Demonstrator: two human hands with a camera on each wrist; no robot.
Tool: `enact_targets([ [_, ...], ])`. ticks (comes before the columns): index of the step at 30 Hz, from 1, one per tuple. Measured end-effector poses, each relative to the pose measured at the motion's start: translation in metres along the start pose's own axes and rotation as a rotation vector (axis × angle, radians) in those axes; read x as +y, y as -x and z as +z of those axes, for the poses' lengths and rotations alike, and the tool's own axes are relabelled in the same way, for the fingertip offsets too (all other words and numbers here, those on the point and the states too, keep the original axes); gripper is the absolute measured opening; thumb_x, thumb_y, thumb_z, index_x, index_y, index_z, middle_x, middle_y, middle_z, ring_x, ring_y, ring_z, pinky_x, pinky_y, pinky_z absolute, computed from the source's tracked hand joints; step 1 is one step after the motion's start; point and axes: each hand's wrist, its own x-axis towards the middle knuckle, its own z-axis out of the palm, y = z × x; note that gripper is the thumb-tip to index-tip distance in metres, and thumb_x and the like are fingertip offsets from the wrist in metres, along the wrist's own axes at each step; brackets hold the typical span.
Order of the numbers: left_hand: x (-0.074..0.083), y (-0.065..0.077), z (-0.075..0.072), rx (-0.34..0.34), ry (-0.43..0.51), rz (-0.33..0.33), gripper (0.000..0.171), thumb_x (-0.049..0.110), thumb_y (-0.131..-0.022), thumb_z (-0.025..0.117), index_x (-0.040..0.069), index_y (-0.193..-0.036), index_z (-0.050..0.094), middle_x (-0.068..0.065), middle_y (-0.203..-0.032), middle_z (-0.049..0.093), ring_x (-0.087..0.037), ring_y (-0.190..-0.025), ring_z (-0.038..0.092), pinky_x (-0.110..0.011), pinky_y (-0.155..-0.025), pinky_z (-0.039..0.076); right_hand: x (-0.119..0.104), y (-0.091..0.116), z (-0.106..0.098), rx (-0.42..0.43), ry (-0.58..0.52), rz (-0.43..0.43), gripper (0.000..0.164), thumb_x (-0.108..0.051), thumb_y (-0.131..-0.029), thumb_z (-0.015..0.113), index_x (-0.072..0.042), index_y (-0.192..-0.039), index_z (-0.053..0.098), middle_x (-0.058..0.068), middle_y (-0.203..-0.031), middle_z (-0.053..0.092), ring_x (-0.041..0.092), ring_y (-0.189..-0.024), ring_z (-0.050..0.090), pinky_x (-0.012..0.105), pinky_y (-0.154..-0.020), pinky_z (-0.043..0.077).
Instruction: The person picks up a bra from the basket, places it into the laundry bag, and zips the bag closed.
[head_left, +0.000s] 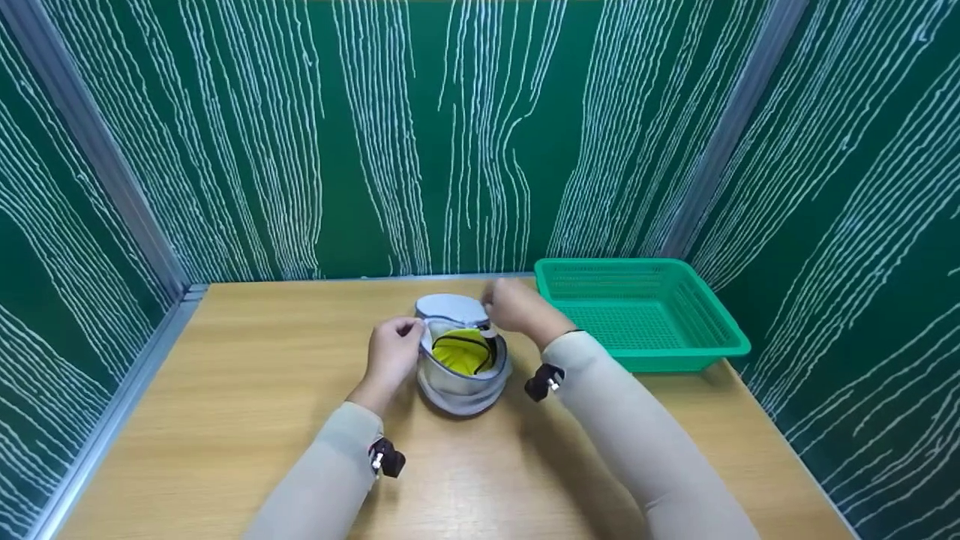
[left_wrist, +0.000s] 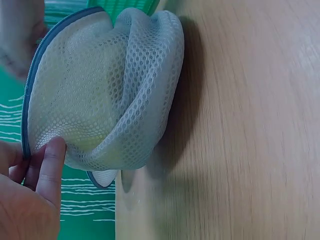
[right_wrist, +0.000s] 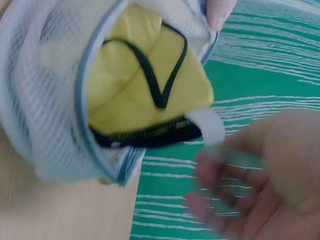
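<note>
A pale grey mesh laundry bag [head_left: 463, 397] with a dark zip edge stands on the table, its round lid [head_left: 451, 307] folded back. Inside lies a yellow fabric item [head_left: 459, 352] with black trim; its exact kind cannot be told. A white tag [right_wrist: 207, 126] sticks out from its black band. My left hand [head_left: 394, 351] pinches the bag's zipped rim at the left, seen closely in the left wrist view [left_wrist: 35, 185]. By the rim's right side is my right hand [head_left: 516, 306], blurred, its fingers loosely bent close to the tag, with no object visible between them.
A green plastic basket [head_left: 731, 346] stands at the table's back right, near the right arm. The wooden table [head_left: 247, 390] extends on both sides of the bag. Green walls [head_left: 375, 150] with white wavy lines rise behind and beside it.
</note>
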Motion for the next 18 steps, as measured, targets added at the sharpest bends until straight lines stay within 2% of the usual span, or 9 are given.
enact_targets([
  [2,0.001,0.000,0.001,-0.009,0.006,-0.017,0.026,0.021,-0.118,0.063,0.007,-0.131,0.080,-0.013,-0.132,0.076,-0.025,-0.118,0.069,-0.037,-0.105,0.066,0.006,0.003,-0.001,-0.075,-0.012,0.126,0.025,-0.011,-0.113,0.058,-0.002,-0.117,0.081,0.016,-0.107,0.080,0.028,-0.092,0.076,0.047,-0.087,0.071],
  [4,0.002,0.001,0.001,-0.013,0.013,-0.032,0.027,0.022,-0.118,0.063,0.008,-0.133,0.079,-0.013,-0.135,0.075,-0.026,-0.121,0.069,-0.038,-0.108,0.065,0.010,0.004,0.002,-0.161,-0.052,0.228,0.023,-0.010,-0.112,0.059,-0.001,-0.108,0.079,0.016,-0.096,0.077,0.028,-0.082,0.073,0.047,-0.083,0.072],
  [7,0.002,0.001,0.000,-0.017,0.022,-0.045,0.028,0.023,-0.118,0.063,0.007,-0.135,0.078,-0.013,-0.138,0.074,-0.026,-0.124,0.069,-0.040,-0.112,0.063,0.015,0.004,0.007,-0.241,-0.090,0.309,0.022,-0.008,-0.111,0.062,0.001,-0.100,0.079,0.016,-0.091,0.078,0.028,-0.081,0.076,0.050,-0.087,0.072],
  [9,0.003,0.001,-0.001,-0.022,0.027,-0.050,0.028,0.023,-0.118,0.063,0.007,-0.136,0.078,-0.013,-0.140,0.074,-0.027,-0.126,0.069,-0.040,-0.114,0.063,0.018,0.004,0.009,-0.265,-0.098,0.317,0.019,-0.005,-0.108,0.064,0.001,-0.101,0.080,0.016,-0.091,0.081,0.029,-0.083,0.079,0.051,-0.090,0.072],
  [12,0.003,0.001,-0.002,-0.030,0.036,-0.057,0.029,0.023,-0.118,0.063,0.008,-0.138,0.077,-0.013,-0.142,0.073,-0.027,-0.126,0.069,-0.040,-0.113,0.063,0.019,0.004,0.010,-0.273,-0.119,0.301,0.015,-0.001,-0.105,0.067,0.000,-0.111,0.081,0.015,-0.094,0.081,0.029,-0.086,0.081,0.049,-0.090,0.072],
  [15,0.005,0.000,-0.005,-0.040,0.063,-0.071,0.030,0.022,-0.118,0.062,0.008,-0.140,0.076,-0.014,-0.141,0.072,-0.027,-0.125,0.069,-0.038,-0.110,0.065,0.019,0.004,0.006,-0.228,-0.166,0.273,0.015,-0.003,-0.104,0.069,-0.002,-0.115,0.080,0.011,-0.092,0.078,0.025,-0.081,0.076,0.041,-0.081,0.070],
  [18,0.007,-0.002,-0.010,-0.041,0.091,-0.085,0.030,0.022,-0.118,0.063,0.008,-0.141,0.076,-0.015,-0.140,0.071,-0.027,-0.123,0.069,-0.035,-0.104,0.066,0.016,0.004,-0.002,-0.146,-0.190,0.224,0.011,-0.010,-0.105,0.068,-0.005,-0.107,0.078,0.008,-0.085,0.074,0.019,-0.072,0.068,0.032,-0.066,0.063],
])
